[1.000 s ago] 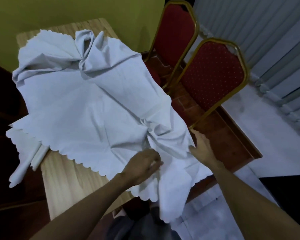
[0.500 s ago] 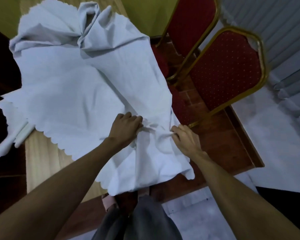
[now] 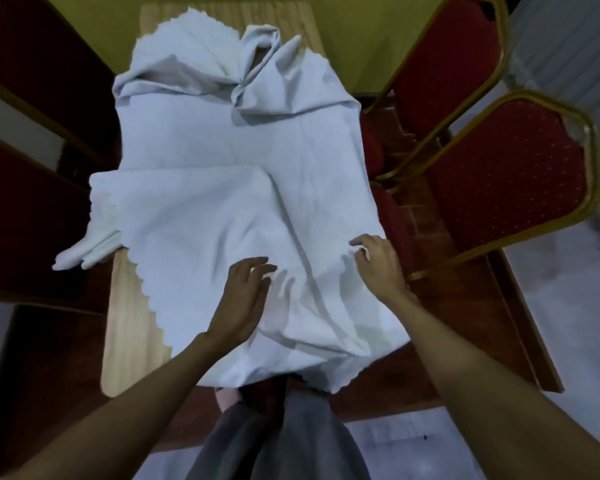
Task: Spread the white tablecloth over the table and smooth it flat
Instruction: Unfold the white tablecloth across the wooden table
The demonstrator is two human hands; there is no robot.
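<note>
The white tablecloth [image 3: 229,188] with a scalloped hem lies crumpled over a narrow light wooden table [image 3: 129,320]. It is bunched and twisted at the far end, folded over itself in the middle, and hangs off the near right corner. My left hand [image 3: 245,299] rests palm down on the cloth near the table's front, fingers spread. My right hand [image 3: 378,265] hovers at the cloth's right edge with fingers loosely curled and apart, holding nothing. Bare wood shows along the near left side.
Two red padded chairs with gold frames [image 3: 506,174] stand close on the right. Dark red chairs [image 3: 25,209] flank the left side. A yellow-green wall [image 3: 354,32] is just behind the table's far end. White floor [image 3: 568,323] lies to the right.
Both hands have let go of the bunched cloth they pinched and now lie open on it, further apart. The view has swung to look straight down the table.
</note>
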